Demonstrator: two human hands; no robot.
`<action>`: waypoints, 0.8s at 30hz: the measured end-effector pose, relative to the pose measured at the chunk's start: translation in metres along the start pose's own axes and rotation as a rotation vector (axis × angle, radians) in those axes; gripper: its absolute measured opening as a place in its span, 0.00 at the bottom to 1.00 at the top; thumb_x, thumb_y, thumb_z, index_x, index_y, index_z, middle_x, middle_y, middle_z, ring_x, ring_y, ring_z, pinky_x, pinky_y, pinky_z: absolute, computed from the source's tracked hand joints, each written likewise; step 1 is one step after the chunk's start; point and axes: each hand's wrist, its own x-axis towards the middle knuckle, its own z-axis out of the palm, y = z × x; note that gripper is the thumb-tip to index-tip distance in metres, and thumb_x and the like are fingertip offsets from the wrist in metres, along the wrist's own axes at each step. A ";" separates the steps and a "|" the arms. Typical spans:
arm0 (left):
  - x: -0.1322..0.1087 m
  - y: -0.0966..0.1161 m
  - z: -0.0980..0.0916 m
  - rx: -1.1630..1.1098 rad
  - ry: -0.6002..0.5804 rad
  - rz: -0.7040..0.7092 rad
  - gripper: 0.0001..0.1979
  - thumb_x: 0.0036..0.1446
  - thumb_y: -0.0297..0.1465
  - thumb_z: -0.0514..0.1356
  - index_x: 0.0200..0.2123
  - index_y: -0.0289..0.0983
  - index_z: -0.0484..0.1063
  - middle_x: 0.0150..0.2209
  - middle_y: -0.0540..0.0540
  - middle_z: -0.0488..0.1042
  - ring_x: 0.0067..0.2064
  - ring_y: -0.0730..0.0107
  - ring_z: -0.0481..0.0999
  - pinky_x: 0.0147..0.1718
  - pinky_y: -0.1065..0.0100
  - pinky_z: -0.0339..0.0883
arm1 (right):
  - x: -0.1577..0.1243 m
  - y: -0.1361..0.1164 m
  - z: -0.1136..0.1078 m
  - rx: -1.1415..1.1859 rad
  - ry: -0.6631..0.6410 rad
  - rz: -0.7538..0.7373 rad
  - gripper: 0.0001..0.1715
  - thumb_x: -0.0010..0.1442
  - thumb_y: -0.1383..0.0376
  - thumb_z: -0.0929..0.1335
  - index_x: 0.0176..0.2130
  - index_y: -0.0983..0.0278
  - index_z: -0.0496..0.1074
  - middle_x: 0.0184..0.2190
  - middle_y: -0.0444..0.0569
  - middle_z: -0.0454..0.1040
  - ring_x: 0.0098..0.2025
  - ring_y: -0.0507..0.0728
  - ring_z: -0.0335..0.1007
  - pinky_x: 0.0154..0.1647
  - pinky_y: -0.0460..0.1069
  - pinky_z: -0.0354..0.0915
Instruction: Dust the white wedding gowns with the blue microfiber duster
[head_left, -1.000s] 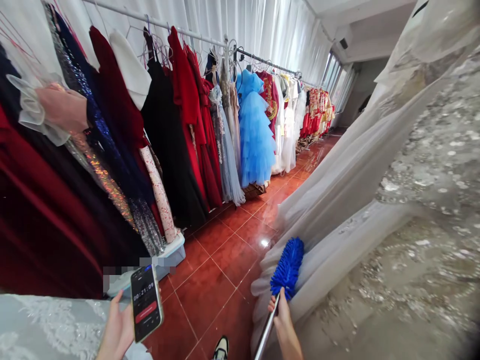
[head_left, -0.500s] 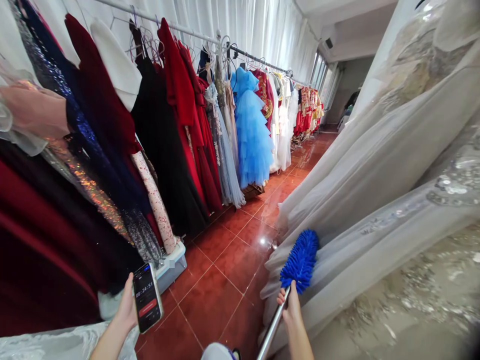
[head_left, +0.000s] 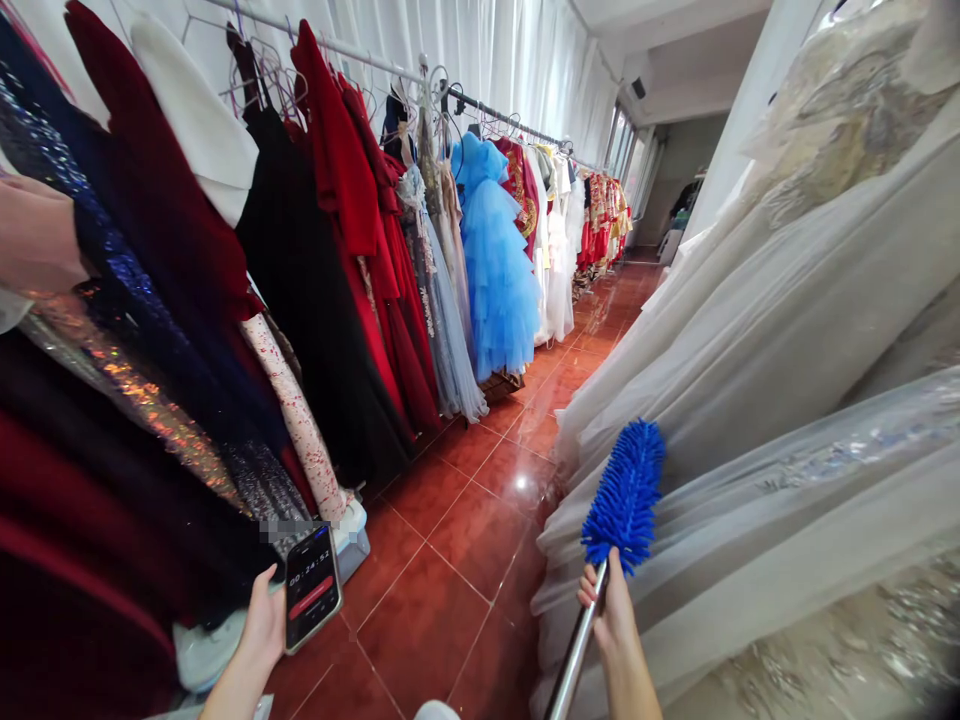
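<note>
Low at the frame's bottom, right hand (head_left: 611,615) raised forward, fingers wrapped tight round a metal pole (head_left: 574,660) of a blue duster (head_left: 625,495), fluffy head touching the pale gowns (head_left: 757,400) on the right. Opposite, left hand (head_left: 262,630) curled closed about a phone (head_left: 313,587), screen up, just beside dark dresses (head_left: 172,330) above the red tiled floor (head_left: 450,520).

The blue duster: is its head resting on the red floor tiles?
No, the blue duster, held by the right hand, is raised against the white gowns.
</note>
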 end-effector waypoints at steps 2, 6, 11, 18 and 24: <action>0.002 -0.002 0.012 -0.002 0.029 0.068 0.23 0.60 0.37 0.44 0.48 0.34 0.71 0.26 0.44 0.80 0.29 0.57 0.80 0.32 0.57 0.75 | -0.005 -0.020 0.004 0.014 -0.013 0.009 0.28 0.61 0.49 0.61 0.19 0.62 0.55 0.08 0.35 0.55 0.07 0.42 0.45 0.06 0.37 0.45; -0.003 0.003 0.039 -0.031 0.019 0.115 0.23 0.61 0.42 0.45 0.47 0.34 0.72 0.26 0.45 0.80 0.28 0.59 0.80 0.32 0.58 0.75 | -0.013 -0.061 0.009 -0.025 -0.122 -0.049 0.31 0.48 0.44 0.70 0.19 0.64 0.58 0.10 0.35 0.58 0.08 0.41 0.46 0.05 0.37 0.46; -0.007 0.019 0.062 -0.111 0.012 0.103 0.22 0.59 0.42 0.47 0.41 0.35 0.74 0.25 0.46 0.79 0.26 0.60 0.78 0.30 0.57 0.75 | -0.011 -0.092 0.013 -0.080 -0.154 -0.071 0.34 0.37 0.42 0.74 0.17 0.65 0.60 0.10 0.35 0.60 0.08 0.40 0.47 0.05 0.37 0.48; 0.009 0.010 0.066 -0.051 0.016 0.095 0.11 0.53 0.28 0.53 0.37 0.34 0.73 0.20 0.49 0.77 0.22 0.63 0.78 0.29 0.60 0.76 | 0.005 -0.096 0.009 -0.055 -0.125 -0.037 0.35 0.32 0.43 0.76 0.17 0.65 0.59 0.10 0.34 0.59 0.08 0.40 0.47 0.05 0.37 0.48; 0.035 0.013 0.077 -0.094 0.004 0.029 0.18 0.51 0.28 0.51 0.42 0.32 0.74 0.26 0.42 0.81 0.27 0.56 0.80 0.32 0.54 0.76 | 0.022 -0.099 0.021 -0.040 -0.081 -0.079 0.36 0.32 0.41 0.75 0.16 0.64 0.58 0.09 0.34 0.58 0.08 0.40 0.46 0.05 0.37 0.47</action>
